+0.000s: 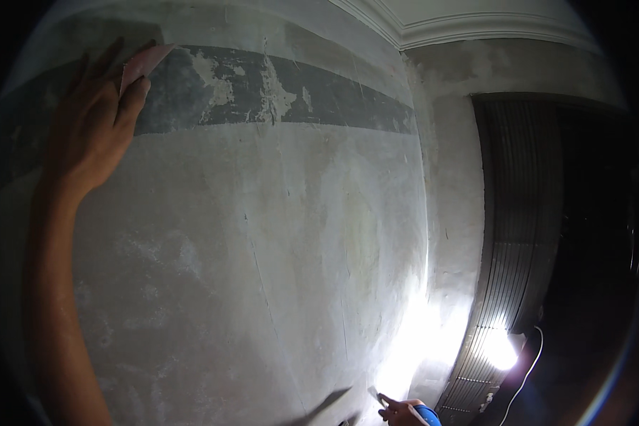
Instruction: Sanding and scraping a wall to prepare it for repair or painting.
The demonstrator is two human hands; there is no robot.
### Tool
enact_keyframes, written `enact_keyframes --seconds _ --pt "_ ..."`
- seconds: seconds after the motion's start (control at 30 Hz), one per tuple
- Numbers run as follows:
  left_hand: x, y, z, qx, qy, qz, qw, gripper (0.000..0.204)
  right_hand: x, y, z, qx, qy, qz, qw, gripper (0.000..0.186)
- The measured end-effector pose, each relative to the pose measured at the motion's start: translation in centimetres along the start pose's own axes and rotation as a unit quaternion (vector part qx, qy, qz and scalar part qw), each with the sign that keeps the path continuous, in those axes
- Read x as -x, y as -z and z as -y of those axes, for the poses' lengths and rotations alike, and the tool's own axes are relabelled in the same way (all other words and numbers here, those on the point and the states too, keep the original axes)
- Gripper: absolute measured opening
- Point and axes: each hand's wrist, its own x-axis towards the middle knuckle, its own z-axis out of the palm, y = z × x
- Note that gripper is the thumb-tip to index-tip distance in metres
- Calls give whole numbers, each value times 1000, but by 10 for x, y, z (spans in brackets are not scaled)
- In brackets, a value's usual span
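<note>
High on the wall at the left, my left hand [103,117] is closed on a piece of reddish sandpaper [143,65], with the thumb pressed on its near side. The hand lies against the dark grey band [181,89] that runs across the grey plastered wall [192,213]. Pale patches and ragged marks break up the band to its right. At the bottom edge, my right hand [403,412] grips a small scraper [373,391] by its handle. Something blue [427,415] wraps that wrist. Most of the right arm is out of view.
A bright work lamp [503,351] with a white cord [529,380] glares at the lower right. Beside it rises a dark ribbed panel [522,184] next to a dark opening. White moulding [476,27] lines the ceiling. Thin cracks [263,284] run down the wall.
</note>
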Motion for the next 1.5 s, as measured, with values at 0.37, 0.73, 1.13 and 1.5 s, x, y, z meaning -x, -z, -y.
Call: enact_keyframes --seconds 0.37,0.73,1.13,1.5 --pt "-8 -3 -23 -70 -50 40 995 50 -49 -26 58 -99 75 -35 992 47" --pt "-8 -5 -76 -71 -17 139 988 61 -46 6 163 -175 96 -118 973 35" --pt "-4 23 11 -67 -83 117 987 48 -91 83 466 101 550 -245 792 45" --pt "-9 15 7 -123 -24 87 988 50 -76 61 564 302 440 -290 794 38"
